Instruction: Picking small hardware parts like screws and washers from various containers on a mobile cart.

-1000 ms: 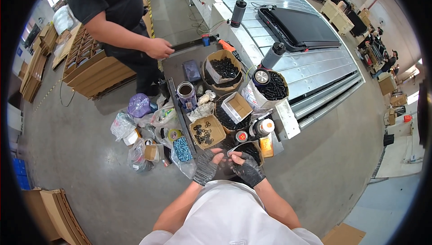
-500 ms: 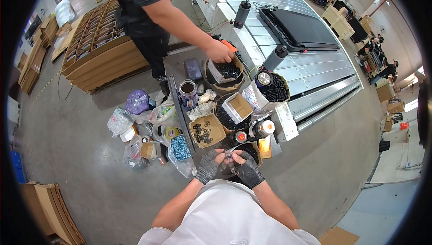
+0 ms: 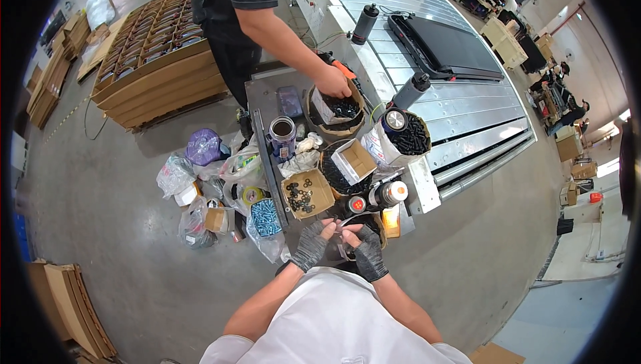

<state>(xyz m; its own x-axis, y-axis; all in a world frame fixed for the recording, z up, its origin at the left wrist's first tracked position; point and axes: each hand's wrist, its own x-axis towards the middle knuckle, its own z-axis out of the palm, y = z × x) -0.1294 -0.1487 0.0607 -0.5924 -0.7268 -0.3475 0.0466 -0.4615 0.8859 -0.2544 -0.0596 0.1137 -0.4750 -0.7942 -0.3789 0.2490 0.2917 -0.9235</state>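
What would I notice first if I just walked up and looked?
Probably the two gloved hands, left hand and right hand, pinching something tiny together at the bottom middle. Just above them sits an open cardboard box of dark washers, and farther up another person's hand dips into a tub of black parts.

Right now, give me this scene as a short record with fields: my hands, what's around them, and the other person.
left hand: dark glove, fingers pinched on a small item too small to identify
right hand: dark glove, meeting the left hand over the same item
nearest things: open cardboard box of black rings; bag of blue parts
other person: bare hand reaching into a tub of black parts
behind: metal roller conveyor
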